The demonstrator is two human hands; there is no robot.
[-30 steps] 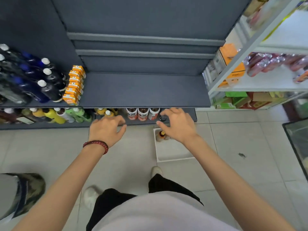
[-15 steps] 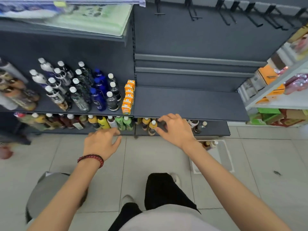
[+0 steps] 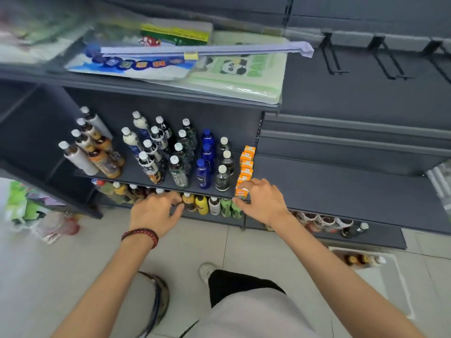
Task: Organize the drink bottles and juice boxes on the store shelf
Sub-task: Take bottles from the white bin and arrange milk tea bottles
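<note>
A row of orange juice boxes (image 3: 247,162) runs front to back at the right end of the middle shelf (image 3: 136,175). My right hand (image 3: 262,203) pinches the front juice box (image 3: 241,192) at the shelf edge, fingers over its top and thumb below. Left of the boxes stand rows of drink bottles: dark ones (image 3: 222,178), blue ones (image 3: 203,173), green-labelled ones (image 3: 179,173) and brown ones (image 3: 105,162). My left hand (image 3: 156,211) hovers with relaxed fingers in front of the bottom shelf's yellow and green bottles (image 3: 202,203), holding nothing.
The shelf section (image 3: 341,191) to the right of the boxes is bare. Below it stand a few labelled bottles (image 3: 322,220). A white tray (image 3: 380,276) with some bottles lies on the floor at right. Packaged goods (image 3: 234,69) lie on the upper shelf. Bags (image 3: 29,208) sit on the floor at left.
The view has swung left and up along the shelving. Both hands have travelled left; my right hand has come from the lower shelf edge onto the front juice box.
</note>
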